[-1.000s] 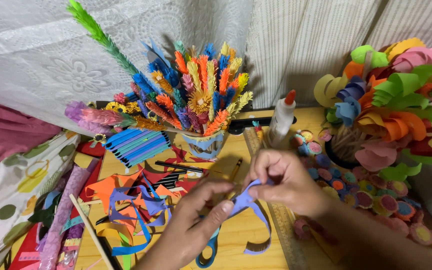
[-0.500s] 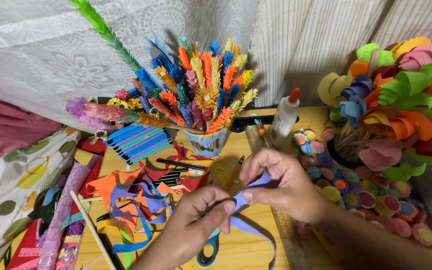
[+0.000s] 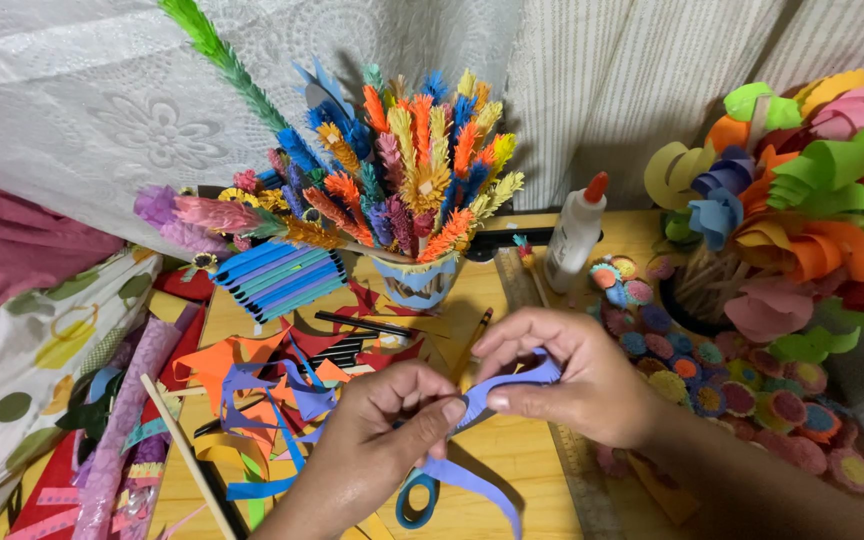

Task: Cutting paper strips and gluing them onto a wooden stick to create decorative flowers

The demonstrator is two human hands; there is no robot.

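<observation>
Since a second ago both hands have closed in: left hand (image 3: 377, 440) and right hand (image 3: 562, 375) now pinch the blue paper strip (image 3: 497, 392) together, in front of the paper-flower cup (image 3: 414, 280); rolling looks underway.

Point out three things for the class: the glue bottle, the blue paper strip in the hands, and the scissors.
glue bottle (image 3: 574, 237), head view, on the middle of its white body.
blue paper strip (image 3: 512, 380), head view, on the curved part between the fingers.
scissors (image 3: 415, 497), head view, on the teal handle loop.
</observation>
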